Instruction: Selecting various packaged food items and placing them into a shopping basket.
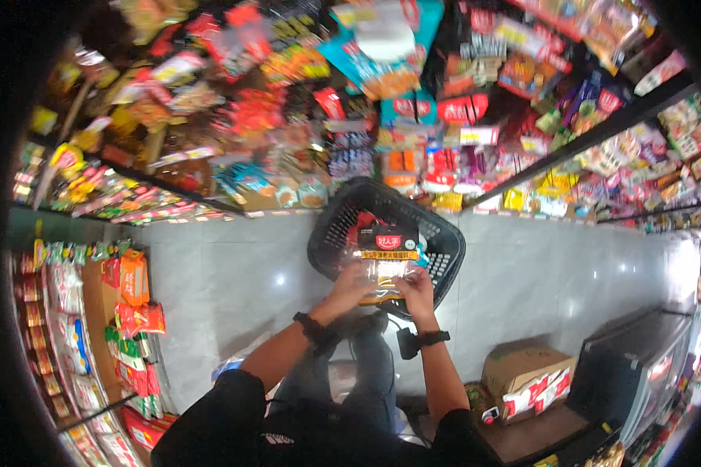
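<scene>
A black and clear plastic food packet (388, 248) with an orange band is held flat between both hands, above a black plastic shopping basket (444, 236). My left hand (353, 286) grips its lower left edge. At its lower right edge, my right hand (416, 292) grips it, thumb on the front. Partly hidden under the packet, something red (365, 222) and something light blue (422, 251) lie in the basket. The basket stands on the grey tiled floor.
Shelves of packaged food (409, 140) run across the far side. Another shelf of bagged goods (131, 327) stands at left. At lower right are a cardboard box (520, 368) and a dark glass-fronted cabinet (613, 362).
</scene>
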{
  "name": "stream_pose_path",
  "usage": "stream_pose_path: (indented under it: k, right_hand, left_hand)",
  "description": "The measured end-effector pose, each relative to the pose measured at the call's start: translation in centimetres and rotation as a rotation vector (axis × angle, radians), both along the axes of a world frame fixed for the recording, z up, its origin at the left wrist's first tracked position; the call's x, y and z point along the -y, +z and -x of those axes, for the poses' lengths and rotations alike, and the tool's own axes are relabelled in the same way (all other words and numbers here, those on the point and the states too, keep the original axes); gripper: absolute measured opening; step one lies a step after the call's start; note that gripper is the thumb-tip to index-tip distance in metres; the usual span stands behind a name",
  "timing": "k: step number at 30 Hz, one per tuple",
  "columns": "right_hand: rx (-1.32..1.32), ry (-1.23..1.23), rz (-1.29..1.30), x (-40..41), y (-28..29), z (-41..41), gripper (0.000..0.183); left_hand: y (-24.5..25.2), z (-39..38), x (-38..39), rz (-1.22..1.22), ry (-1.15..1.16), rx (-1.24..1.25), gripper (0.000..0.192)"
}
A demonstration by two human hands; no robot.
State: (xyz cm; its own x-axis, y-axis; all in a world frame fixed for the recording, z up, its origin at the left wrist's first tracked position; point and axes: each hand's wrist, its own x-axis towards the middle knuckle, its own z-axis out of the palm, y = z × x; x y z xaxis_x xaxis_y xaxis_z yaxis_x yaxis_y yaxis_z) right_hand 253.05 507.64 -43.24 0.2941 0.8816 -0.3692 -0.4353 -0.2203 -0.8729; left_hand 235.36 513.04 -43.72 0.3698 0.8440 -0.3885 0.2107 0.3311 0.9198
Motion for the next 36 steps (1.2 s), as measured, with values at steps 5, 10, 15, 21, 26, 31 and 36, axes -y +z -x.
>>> stream_pose_path:
  k: [5, 10, 15, 21, 26, 31, 36]
  right_hand:
    - [0.298, 0.367, -0.069, 0.1, 18.5, 4.6, 0.033]
    - [0.059, 0.671, -0.285, -1.1, 28.2, 10.6, 0.019]
    - [0.125, 0.777, -0.426, -6.1, 29.5, 18.9, 0.019]
    - [0.201, 0.799, -0.382, -13.0, 23.6, 26.7, 0.027]
    - [0.227, 0.708, -0.324, -17.2, 25.5, 34.1, 0.030]
    - [0.165, 0.597, -0.277, -20.0, 27.9, 38.1, 0.028]
    - [0.125, 0.577, -0.338, -21.7, 27.0, 38.0, 0.030]
  left_hand:
    - [19.1, 6.0, 1.8, -0.096, -0.157, 0.432, 0.033]
    - [24.3, 13.3, 5.4, -0.296, 0.178, 0.326, 0.026]
    - [28.3, 21.1, 3.5, -0.445, 0.331, 0.229, 0.024]
    - [26.8, 28.9, -2.4, -0.400, 0.390, 0.467, 0.033]
    - [21.6, 35.8, -8.6, -0.375, 0.405, 0.429, 0.038]
    - [25.4, 38.9, -13.1, -0.282, 0.371, 0.480, 0.041]
    - [26.4, 39.4, -15.3, -0.338, 0.234, 0.486, 0.042]
